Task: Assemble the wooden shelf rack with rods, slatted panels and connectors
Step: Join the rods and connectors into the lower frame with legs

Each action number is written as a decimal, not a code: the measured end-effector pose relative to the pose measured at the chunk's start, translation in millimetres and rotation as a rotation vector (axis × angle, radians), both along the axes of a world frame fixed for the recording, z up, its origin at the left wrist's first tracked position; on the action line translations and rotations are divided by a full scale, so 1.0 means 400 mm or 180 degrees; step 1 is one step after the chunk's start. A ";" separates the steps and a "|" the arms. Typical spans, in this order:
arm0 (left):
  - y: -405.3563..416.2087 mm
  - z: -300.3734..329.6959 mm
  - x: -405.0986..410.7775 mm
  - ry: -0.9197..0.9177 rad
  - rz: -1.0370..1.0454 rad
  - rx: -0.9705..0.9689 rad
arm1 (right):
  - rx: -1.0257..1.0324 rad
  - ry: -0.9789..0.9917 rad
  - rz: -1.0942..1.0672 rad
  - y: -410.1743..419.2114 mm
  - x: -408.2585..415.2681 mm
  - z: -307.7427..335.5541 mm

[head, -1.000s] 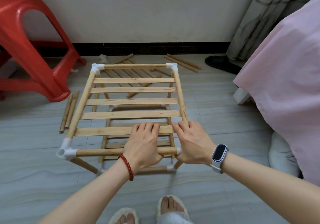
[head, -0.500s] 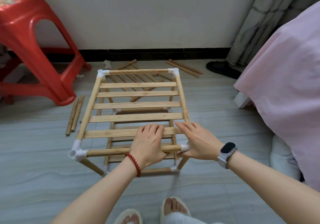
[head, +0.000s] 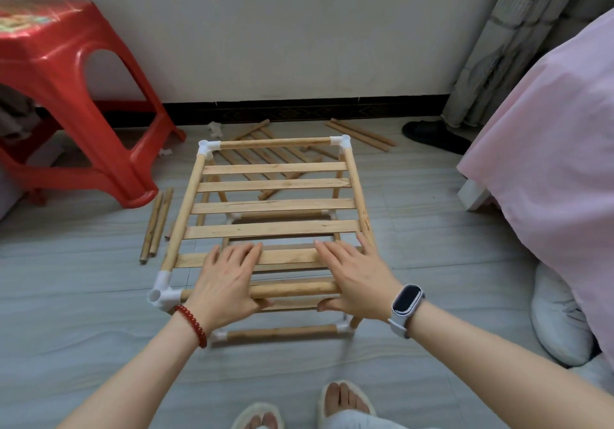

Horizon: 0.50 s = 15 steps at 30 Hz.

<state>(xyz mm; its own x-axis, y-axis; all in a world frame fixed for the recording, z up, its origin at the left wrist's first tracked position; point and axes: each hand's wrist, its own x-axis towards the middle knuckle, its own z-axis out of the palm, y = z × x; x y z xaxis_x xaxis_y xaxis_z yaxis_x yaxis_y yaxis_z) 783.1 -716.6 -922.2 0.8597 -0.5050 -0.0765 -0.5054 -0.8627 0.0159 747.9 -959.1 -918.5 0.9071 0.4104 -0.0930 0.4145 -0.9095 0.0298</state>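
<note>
The wooden rack [head: 272, 206] stands on the floor in front of me, a slatted panel on top framed by rods and white corner connectors [head: 162, 292]. My left hand [head: 226, 282] lies flat over the front rod [head: 295, 289], its straight fingers on the nearest slat. My right hand [head: 355, 279] rests the same way at the rod's right end and hides that corner connector. Both thumbs show just below the rod. A lower front rod [head: 282, 332] sits between two floor-level connectors.
Two loose rods [head: 156, 222] lie left of the rack and more rods [head: 362, 134] by the wall. Another slatted panel [head: 265, 156] lies behind the rack. A red stool [head: 66, 96] stands at left, a pink-covered bed [head: 548, 162] at right, and small white connectors [head: 216, 127] near the skirting.
My hands have spread apart along the front rod: the left slid left, and the right now covers the near-right corner. The view has pulled back slightly.
</note>
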 end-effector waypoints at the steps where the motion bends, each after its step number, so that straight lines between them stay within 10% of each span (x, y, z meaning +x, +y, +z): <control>1: 0.015 0.001 0.001 0.0040 -0.0028 0.0027 | 0.0057 0.0014 -0.0042 0.026 0.010 -0.004; 15: 0.019 -0.012 -0.020 -0.0460 -0.0005 -0.0334 | -0.0053 0.0047 0.0150 -0.031 0.071 -0.013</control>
<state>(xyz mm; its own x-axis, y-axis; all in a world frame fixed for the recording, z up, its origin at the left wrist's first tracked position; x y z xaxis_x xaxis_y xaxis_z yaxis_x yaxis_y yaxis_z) 775.3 -709.0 -927.0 0.8571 -0.5052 0.1010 -0.5104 -0.8593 0.0329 776.5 -971.5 -923.9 0.8853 0.4509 -0.1133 0.4574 -0.8884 0.0385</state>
